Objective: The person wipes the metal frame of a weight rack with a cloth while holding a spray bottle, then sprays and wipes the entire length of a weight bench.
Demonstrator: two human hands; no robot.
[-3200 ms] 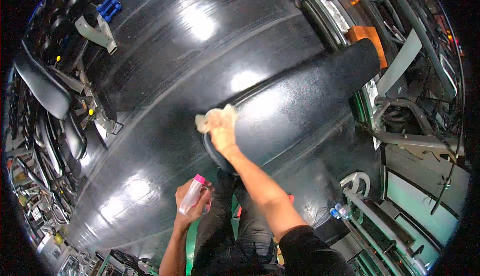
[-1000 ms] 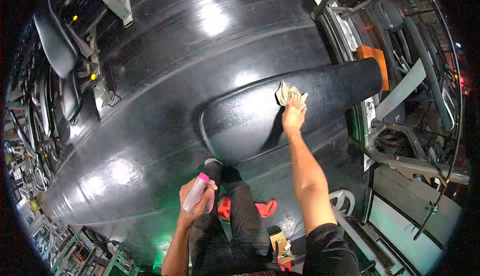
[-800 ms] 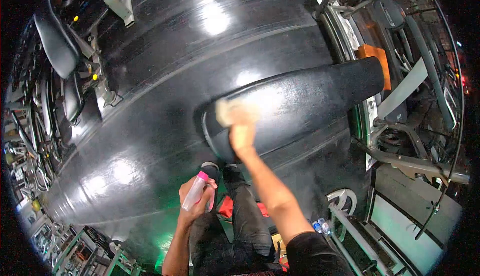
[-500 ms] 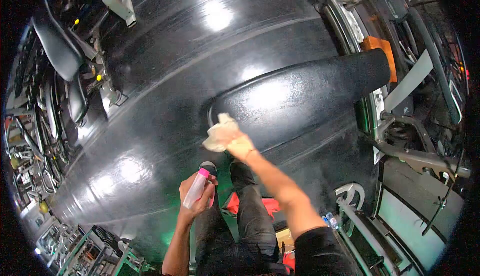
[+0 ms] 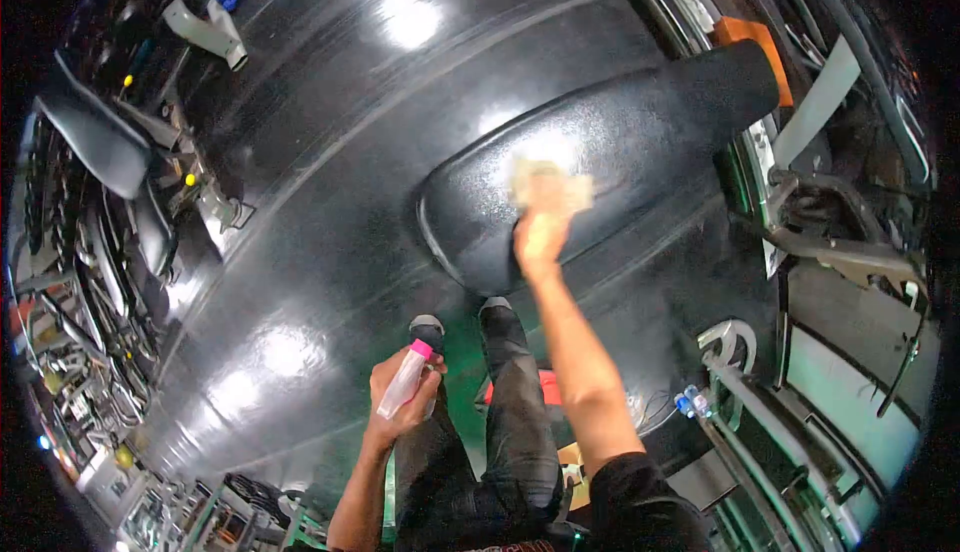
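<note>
A gym floor of glossy black rubber point(image 5: 330, 202) fills the view, catching bright ceiling-light glare, with weight machines point(image 5: 110, 202) crowded along its left edge and more steel frames point(image 5: 830, 252) along the right. In the middle stands a long black padded bench point(image 5: 640, 142), its narrow rounded end toward the person and its far end reaching up to the right beside an orange pad point(image 5: 755, 47). The right hand point(image 5: 540, 237) is stretched out over the near half of the bench pad, pressing a pale crumpled cloth point(image 5: 548, 184) flat against the upholstery; the cloth is blurred, and the fingers are closed over its near edge, grasping it against the pad. The left hand point(image 5: 405, 402) is held close to the body, low and left of the bench's near end, its fingers clenched around a clear spray bottle point(image 5: 405, 384) with a pink top, which tilts up and to the right, well apart from the cloth. Below the hands show the person's dark trousers point(image 5: 500, 442) and shoes point(image 5: 460, 317) on the floor just short of the bench's near end. Small blue-capped bottles point(image 5: 690, 402) sit on the floor to the right, near a machine base.
</note>
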